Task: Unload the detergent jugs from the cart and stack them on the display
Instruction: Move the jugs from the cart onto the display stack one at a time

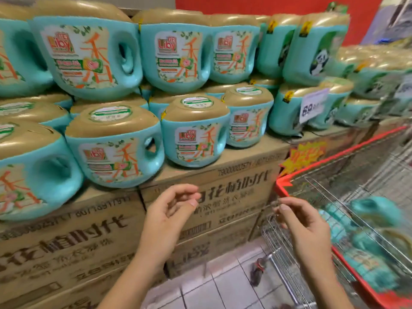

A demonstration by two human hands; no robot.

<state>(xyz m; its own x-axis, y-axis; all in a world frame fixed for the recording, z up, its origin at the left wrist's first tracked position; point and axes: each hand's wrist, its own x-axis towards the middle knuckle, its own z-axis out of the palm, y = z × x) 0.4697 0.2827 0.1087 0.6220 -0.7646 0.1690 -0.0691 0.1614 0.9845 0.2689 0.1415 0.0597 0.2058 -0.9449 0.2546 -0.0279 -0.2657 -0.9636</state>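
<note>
Several teal detergent jugs (196,128) with gold caps stand in two tiers on a display of stacked cardboard boxes (214,188). To the right, a wire cart with a red rim (289,192) holds more teal jugs (365,241), blurred. My left hand (171,210) hovers in front of the boxes below the lower tier, fingers loosely curled, holding nothing. My right hand (303,221) hangs beside the cart's near corner, fingers loosely curled and empty, touching neither the cart nor a jug.
A white price tag (313,105) hangs on the jugs at the right of the display. Behind them is a red wall (267,5). White floor tiles (223,282) show between the boxes and the cart, with a cart wheel (258,270) on them.
</note>
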